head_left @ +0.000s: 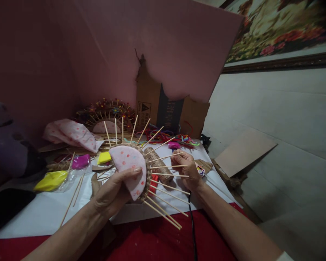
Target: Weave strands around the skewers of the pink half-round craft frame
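My left hand (pixel 112 192) grips a craft disc (pixel 129 170) covered in pink dotted fabric, edged with wound twine, and held upright above the table. Thin wooden sticks (pixel 165 188) fan out from its rim to the right and upward. Over on the far side of the sticks is my right hand (pixel 187 170), its fingers pinched among them at about mid-length. What the fingers pinch is too small to tell apart from the sticks. A spool of jute twine (pixel 159 163) lies on the table just behind the disc.
White sheet (pixel 43 214) over a red cloth (pixel 152 243). Yellow and magenta packets (pixel 53 179) and loose sticks lie left. A finished stick-and-bead fan (pixel 105 116), dotted pink fabric (pixel 70 134), coloured pipe cleaners (pixel 176 137) and a cardboard box (pixel 163 108) stand behind. A black cable (pixel 191 224) runs toward me.
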The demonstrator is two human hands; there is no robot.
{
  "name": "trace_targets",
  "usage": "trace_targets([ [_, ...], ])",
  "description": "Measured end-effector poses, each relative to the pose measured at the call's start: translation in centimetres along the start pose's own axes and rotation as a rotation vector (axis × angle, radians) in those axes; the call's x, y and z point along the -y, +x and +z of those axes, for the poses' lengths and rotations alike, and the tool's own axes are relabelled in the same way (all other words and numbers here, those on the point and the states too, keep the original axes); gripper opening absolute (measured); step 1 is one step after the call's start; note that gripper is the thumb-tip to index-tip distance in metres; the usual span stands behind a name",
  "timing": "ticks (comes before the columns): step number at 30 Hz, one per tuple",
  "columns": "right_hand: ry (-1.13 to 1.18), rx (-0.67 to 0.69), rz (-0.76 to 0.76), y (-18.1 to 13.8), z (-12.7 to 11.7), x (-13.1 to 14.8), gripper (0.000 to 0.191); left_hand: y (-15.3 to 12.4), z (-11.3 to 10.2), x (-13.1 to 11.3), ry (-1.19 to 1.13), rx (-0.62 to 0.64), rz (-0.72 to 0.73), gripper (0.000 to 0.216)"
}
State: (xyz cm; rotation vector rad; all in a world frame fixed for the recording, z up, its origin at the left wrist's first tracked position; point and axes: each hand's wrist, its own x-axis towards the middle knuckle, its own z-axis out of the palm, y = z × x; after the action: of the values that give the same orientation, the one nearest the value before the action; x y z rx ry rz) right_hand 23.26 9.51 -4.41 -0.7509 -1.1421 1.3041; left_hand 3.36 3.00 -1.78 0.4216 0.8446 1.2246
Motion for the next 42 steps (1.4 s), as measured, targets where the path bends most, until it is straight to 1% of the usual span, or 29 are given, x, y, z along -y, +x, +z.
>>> trace_targets([
  [4,-0.030,0.015,-0.016,0.0,-0.1,-0.1,0.029,0.1,-0.1,0.0,0.002,0.010,-0.007,0.021],
  [6,-0.059,0.037,-0.003,0.0,-0.1,-0.1,0.025,0.2,-0.2,0.0,0.003,0.028,-0.010,0.020],
  [8,-0.086,0.107,0.012,-0.1,-0.2,0.0,0.024,0.3,-0.2,0.0,-0.003,0.047,-0.005,0.019],
  [10,-0.126,0.185,0.019,-0.2,-0.1,0.1,0.029,0.4,-0.1,0.0,-0.015,0.051,-0.003,0.018],
  [12,-0.199,0.222,0.028,-0.3,0.1,0.2,0.029,0.3,-0.1,0.0,-0.024,0.054,-0.003,0.018],
  [15,-0.283,0.188,0.017,-0.5,0.5,0.5,0.020,0.1,0.0,0.0,-0.010,0.075,-0.005,0.019],
  [19,-0.308,0.133,-0.069,-0.6,1.0,0.9,0.014,-0.3,0.0,0.2,0.039,0.118,-0.015,0.020],
  [22,-0.364,0.091,-0.128,-0.4,0.9,0.7,0.012,-0.6,0.1,0.3,0.044,0.120,-0.011,0.019],
  [25,-0.444,0.039,-0.181,-0.1,0.6,0.2,0.010,-0.8,0.2,0.3,0.038,0.121,-0.013,0.020],
  [29,-0.464,-0.013,-0.183,0.1,0.7,0.0,0.009,-1.0,0.4,0.5,0.040,0.147,-0.058,0.017],
  [34,-0.489,-0.041,-0.233,-0.7,1.4,0.3,0.010,-1.4,0.5,0.9,0.035,0.198,-0.128,0.016],
  [37,-0.505,-0.075,-0.297,-1.1,1.6,0.3,0.010,-1.5,0.6,1.0,0.027,0.207,-0.160,0.014],
  [42,-0.528,-0.081,-0.394,-1.0,1.1,0.1,0.010,-1.5,0.4,1.3,0.045,0.198,-0.126,0.014],
])
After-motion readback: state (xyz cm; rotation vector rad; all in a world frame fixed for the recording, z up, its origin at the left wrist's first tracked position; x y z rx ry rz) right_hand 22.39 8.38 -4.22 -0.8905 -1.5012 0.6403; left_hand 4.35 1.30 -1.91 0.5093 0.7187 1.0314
